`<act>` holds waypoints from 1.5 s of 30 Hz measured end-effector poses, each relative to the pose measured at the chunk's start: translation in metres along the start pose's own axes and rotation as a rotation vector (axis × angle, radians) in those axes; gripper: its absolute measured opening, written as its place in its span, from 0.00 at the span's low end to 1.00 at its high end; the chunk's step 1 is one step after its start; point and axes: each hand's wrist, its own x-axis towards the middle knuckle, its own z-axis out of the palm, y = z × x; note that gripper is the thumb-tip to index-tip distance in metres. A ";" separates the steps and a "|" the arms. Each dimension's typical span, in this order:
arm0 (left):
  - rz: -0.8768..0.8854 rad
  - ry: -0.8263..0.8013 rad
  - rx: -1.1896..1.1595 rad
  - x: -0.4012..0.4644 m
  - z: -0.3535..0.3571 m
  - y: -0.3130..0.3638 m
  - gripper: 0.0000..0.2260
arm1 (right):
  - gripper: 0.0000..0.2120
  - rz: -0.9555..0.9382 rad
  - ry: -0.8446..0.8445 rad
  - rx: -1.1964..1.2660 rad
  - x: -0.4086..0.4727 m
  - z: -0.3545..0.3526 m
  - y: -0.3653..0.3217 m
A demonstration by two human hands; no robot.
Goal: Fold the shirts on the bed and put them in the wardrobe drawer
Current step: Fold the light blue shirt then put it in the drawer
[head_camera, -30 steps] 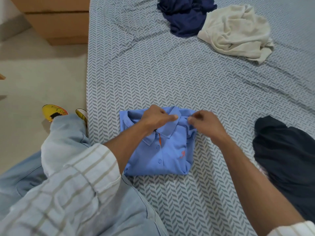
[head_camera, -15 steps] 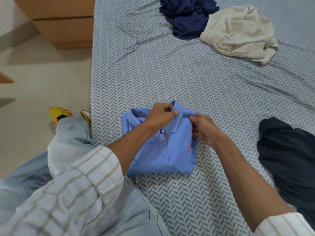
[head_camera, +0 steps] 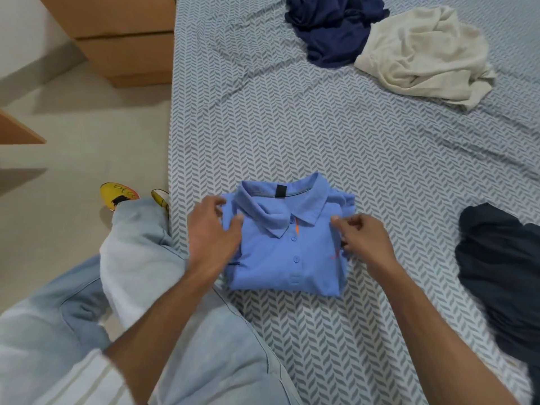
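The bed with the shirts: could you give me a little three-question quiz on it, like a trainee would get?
1. True or false: the blue polo shirt lies folded on the bed.
2. Which garment lies nearest the right hand, apart from the polo? A) cream shirt B) black garment C) navy shirt
3. Where is the left hand?

Key: 1 true. 2 B. 3 At the polo's left edge, fingers touching it.
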 end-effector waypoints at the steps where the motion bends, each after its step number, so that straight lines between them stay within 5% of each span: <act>1: -0.171 -0.100 -0.022 -0.008 -0.005 -0.009 0.16 | 0.22 0.019 -0.028 0.011 -0.008 0.002 0.003; 4: -0.494 -0.389 -0.260 -0.021 -0.009 -0.023 0.18 | 0.19 0.153 -0.212 0.199 -0.028 0.007 0.009; 8: -0.468 -0.518 -0.203 -0.019 -0.011 -0.012 0.16 | 0.07 0.193 -0.332 0.275 -0.039 0.007 0.015; 11: -0.434 -0.523 -0.082 -0.022 -0.006 -0.012 0.16 | 0.04 0.153 -0.352 0.359 -0.039 0.007 0.017; 17: -0.625 -0.491 -0.236 -0.029 -0.008 -0.020 0.12 | 0.13 0.058 -0.358 0.435 -0.041 0.016 0.022; 22: -0.725 -0.530 -0.369 -0.026 -0.007 -0.023 0.28 | 0.19 0.089 -0.475 0.377 -0.042 0.019 0.020; 26: -0.661 -0.603 -0.568 -0.035 -0.005 -0.026 0.19 | 0.16 0.074 -0.468 0.399 -0.040 0.019 0.022; 29: -0.629 -0.532 -0.538 -0.034 0.000 -0.034 0.15 | 0.18 0.056 -0.427 0.329 -0.042 0.023 0.025; 34: -0.433 -0.475 0.052 -0.033 0.010 -0.028 0.10 | 0.26 0.030 -0.384 0.132 -0.041 0.031 0.028; 37: -0.393 -0.422 0.037 -0.035 0.007 -0.025 0.10 | 0.20 0.058 -0.342 0.100 -0.037 0.019 0.025; 42: -0.295 -0.109 -0.073 -0.018 -0.008 -0.026 0.17 | 0.16 -0.059 0.129 -0.064 -0.012 -0.009 0.017; 45: -0.260 -0.144 -0.040 0.003 -0.005 -0.022 0.14 | 0.13 -0.103 0.141 -0.120 0.008 -0.008 -0.002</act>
